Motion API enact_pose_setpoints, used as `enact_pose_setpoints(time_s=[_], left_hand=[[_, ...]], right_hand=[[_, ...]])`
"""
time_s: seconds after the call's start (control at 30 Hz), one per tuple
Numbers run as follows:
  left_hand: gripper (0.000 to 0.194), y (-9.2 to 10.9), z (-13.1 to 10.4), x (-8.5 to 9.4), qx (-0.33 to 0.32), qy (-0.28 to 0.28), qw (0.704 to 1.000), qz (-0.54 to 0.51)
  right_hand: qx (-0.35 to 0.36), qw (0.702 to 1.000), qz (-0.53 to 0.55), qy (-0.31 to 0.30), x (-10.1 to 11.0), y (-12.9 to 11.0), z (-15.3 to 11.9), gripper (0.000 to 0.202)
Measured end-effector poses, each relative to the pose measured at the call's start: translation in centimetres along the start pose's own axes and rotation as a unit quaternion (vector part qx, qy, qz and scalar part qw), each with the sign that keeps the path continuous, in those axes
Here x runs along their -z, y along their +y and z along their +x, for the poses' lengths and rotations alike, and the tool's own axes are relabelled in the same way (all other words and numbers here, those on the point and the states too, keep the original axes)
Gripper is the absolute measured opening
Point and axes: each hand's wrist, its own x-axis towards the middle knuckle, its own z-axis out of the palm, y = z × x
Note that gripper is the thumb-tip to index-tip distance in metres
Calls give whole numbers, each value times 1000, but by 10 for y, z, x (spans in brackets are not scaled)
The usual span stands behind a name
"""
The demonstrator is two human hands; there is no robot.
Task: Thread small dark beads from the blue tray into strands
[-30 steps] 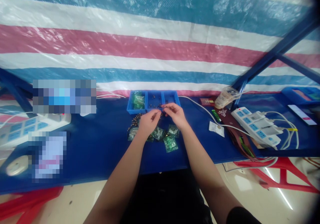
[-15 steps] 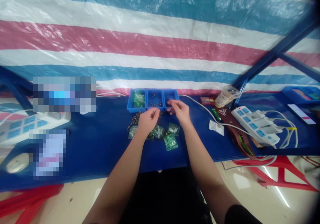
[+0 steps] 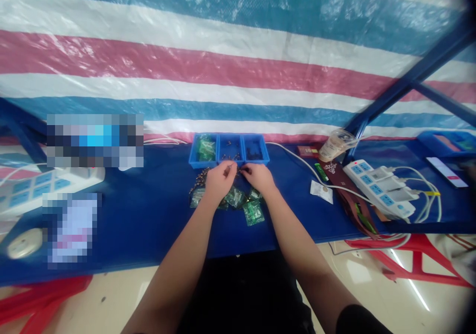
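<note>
Drawn back from the rightmost of three blue bins, the right hand pinches one small dark piece. Beside it, the left hand keeps narrowed fingertips, contents too tiny to tell; uncountable brassy parts lie left.

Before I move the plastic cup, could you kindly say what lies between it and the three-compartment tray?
The head view shows a white cable and a dark red packet there, the packet nearer the cup.

No text, number or sign is legible.
</note>
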Motion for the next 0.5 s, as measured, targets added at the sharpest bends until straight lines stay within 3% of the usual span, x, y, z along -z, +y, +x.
enact_pose_setpoints(time_s=[0.27,0.5], left_hand=[[27,1,0,1,5,3,1000,4],[27,-2,-1,0,6,8,1000,0]], right_hand=[[-2,1000,-18,25,1,-1,-3,24],[-53,998,-42,17,1,0,-2,26]])
